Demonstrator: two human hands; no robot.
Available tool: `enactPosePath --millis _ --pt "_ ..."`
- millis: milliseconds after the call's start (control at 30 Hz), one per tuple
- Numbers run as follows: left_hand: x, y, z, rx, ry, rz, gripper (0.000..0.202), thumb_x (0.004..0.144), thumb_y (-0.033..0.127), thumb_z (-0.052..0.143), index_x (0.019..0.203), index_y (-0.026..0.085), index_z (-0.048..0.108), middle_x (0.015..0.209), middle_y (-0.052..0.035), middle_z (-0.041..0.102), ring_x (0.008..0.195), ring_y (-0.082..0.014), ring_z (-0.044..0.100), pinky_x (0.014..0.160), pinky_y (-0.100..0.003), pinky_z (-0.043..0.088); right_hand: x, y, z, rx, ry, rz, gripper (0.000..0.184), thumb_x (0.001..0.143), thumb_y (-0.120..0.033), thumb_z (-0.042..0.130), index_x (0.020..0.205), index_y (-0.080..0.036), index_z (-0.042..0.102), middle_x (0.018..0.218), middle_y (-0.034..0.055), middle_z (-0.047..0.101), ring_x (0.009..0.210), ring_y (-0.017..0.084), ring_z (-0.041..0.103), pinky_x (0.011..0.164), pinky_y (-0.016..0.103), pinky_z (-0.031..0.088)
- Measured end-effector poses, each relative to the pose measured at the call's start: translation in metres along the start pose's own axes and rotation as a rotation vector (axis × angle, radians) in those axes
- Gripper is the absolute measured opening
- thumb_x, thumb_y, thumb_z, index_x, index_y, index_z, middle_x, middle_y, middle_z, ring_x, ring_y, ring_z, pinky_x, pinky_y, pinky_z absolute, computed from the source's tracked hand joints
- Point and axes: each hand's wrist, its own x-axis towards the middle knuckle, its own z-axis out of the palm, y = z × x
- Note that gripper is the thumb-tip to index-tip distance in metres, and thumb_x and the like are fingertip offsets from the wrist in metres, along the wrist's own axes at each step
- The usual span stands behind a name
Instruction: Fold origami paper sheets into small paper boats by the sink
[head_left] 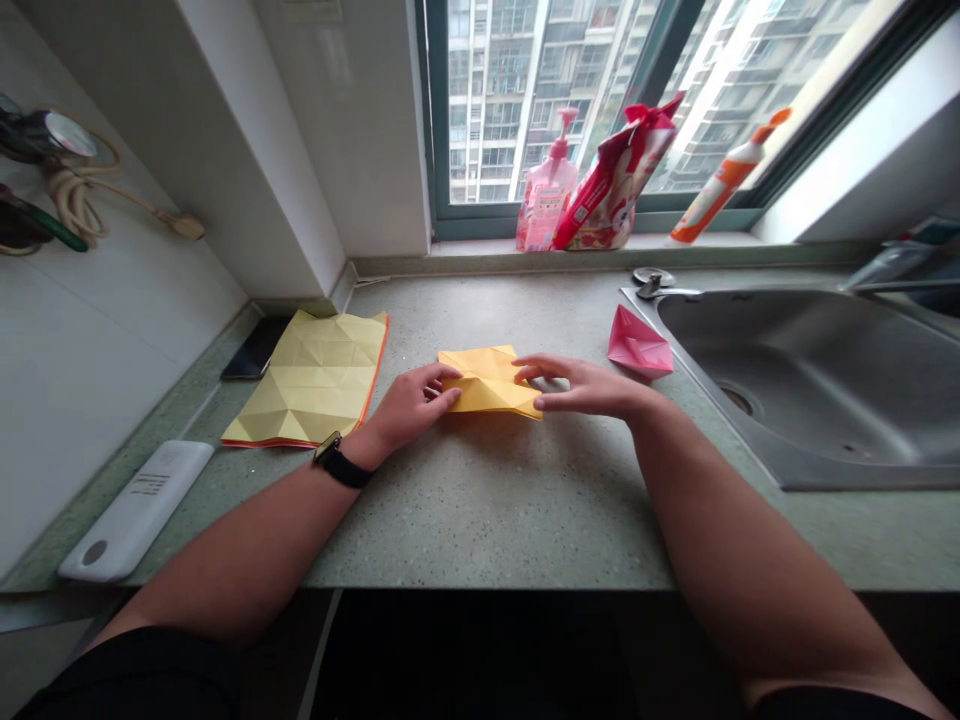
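A folded sheet of yellow origami paper [487,390] lies on the counter in front of me, its near flap raised along a crease. My left hand [409,405] pinches the sheet's left edge between thumb and fingers; a dark watch is on that wrist. At the opposite side, my right hand [577,385] has its thumb against the near right corner and its curved fingers at the right edge. A pink folded paper piece [640,345] stands to the right, beside the sink. Creased pale yellow paper sheets [319,375] with orange edges lie to the left.
A steel sink [825,380] is set into the speckled counter [510,520] at right. A dark phone [255,348] and a white oblong device [139,510] lie at left. On the sill stand a pink pump bottle [547,200], a red bag [619,185] and an orange-white bottle [724,185].
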Motion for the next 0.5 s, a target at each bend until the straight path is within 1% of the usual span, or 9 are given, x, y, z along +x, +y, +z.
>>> enactPosePath --millis 33,100,167,200,267,333,400,433,500 --pt "0.000 0.000 0.000 -0.012 0.014 -0.020 0.024 0.100 0.036 0.071 0.116 0.018 0.078 0.110 -0.0094 0.082 0.083 -0.0183 0.075 0.074 -0.032 0.066 -0.002 -0.001 -0.001 -0.036 -0.027 -0.010 0.075 0.082 -0.065 0.088 0.149 -0.037 0.070 0.148 0.0054 0.074 0.139 0.035 0.067 0.121 0.053 0.054" --pt "0.001 0.000 -0.001 -0.022 0.035 -0.043 0.023 0.099 0.036 0.072 0.114 0.019 0.078 0.106 -0.0085 0.082 0.083 -0.0184 0.075 0.072 -0.031 0.065 -0.004 -0.004 0.000 -0.099 -0.051 -0.030 0.083 0.074 -0.055 0.097 0.150 -0.040 0.069 0.156 0.0039 0.069 0.145 0.037 0.063 0.123 0.054 0.052" --pt "0.001 -0.001 -0.002 -0.043 0.045 -0.061 0.024 0.099 0.037 0.072 0.113 0.019 0.078 0.104 -0.0084 0.081 0.083 -0.0187 0.075 0.074 -0.031 0.064 -0.004 -0.007 0.003 -0.135 -0.048 -0.054 0.086 0.073 -0.048 0.098 0.153 -0.041 0.067 0.158 0.0034 0.066 0.146 0.037 0.062 0.124 0.055 0.052" --pt "0.001 -0.001 -0.002 -0.063 0.047 -0.073 0.025 0.100 0.039 0.072 0.114 0.019 0.077 0.104 -0.0086 0.081 0.084 -0.0189 0.075 0.075 -0.032 0.064 -0.004 -0.008 0.005 -0.148 -0.039 -0.070 0.084 0.075 -0.046 0.097 0.154 -0.041 0.066 0.157 0.0037 0.067 0.145 0.036 0.062 0.124 0.054 0.052" --pt "0.001 -0.001 -0.004 -0.124 0.029 -0.090 0.033 0.103 0.047 0.069 0.119 0.019 0.076 0.105 -0.0095 0.080 0.088 -0.0199 0.076 0.078 -0.033 0.065 -0.001 -0.010 0.008 -0.174 0.001 -0.104 0.067 0.084 -0.040 0.089 0.148 -0.040 0.071 0.151 0.0045 0.071 0.139 0.033 0.067 0.121 0.052 0.054" --pt "0.001 -0.002 -0.007 -0.202 -0.029 -0.071 0.043 0.106 0.057 0.065 0.125 0.020 0.073 0.113 -0.0118 0.080 0.096 -0.0222 0.079 0.084 -0.035 0.066 0.004 -0.011 0.010 -0.203 0.059 -0.136 0.041 0.093 -0.033 0.079 0.133 -0.038 0.080 0.139 0.0054 0.077 0.128 0.030 0.072 0.116 0.051 0.057" --pt "0.001 -0.002 -0.010 -0.231 -0.104 0.006 0.053 0.100 0.065 0.072 0.130 0.021 0.071 0.127 -0.0146 0.077 0.109 -0.0258 0.079 0.093 -0.040 0.066 0.007 -0.010 0.009 -0.226 0.114 -0.157 0.025 0.096 -0.031 0.074 0.118 -0.035 0.085 0.129 0.0067 0.080 0.119 0.029 0.075 0.110 0.050 0.059" --pt "0.001 -0.001 -0.012 -0.204 -0.137 0.063 0.058 0.094 0.065 0.080 0.131 0.022 0.071 0.133 -0.0153 0.075 0.116 -0.0279 0.077 0.099 -0.042 0.065 0.009 -0.009 0.009 -0.233 0.138 -0.165 0.021 0.097 -0.032 0.074 0.114 -0.034 0.086 0.125 0.0073 0.081 0.116 0.029 0.075 0.109 0.051 0.060" --pt "0.000 0.000 -0.014 -0.080 -0.171 0.175 0.060 0.085 0.055 0.092 0.132 0.023 0.071 0.138 -0.0148 0.072 0.126 -0.0306 0.072 0.109 -0.048 0.061 0.009 -0.008 0.006 -0.237 0.179 -0.181 0.018 0.095 -0.033 0.077 0.110 -0.033 0.087 0.123 0.0081 0.081 0.114 0.029 0.076 0.107 0.051 0.060"
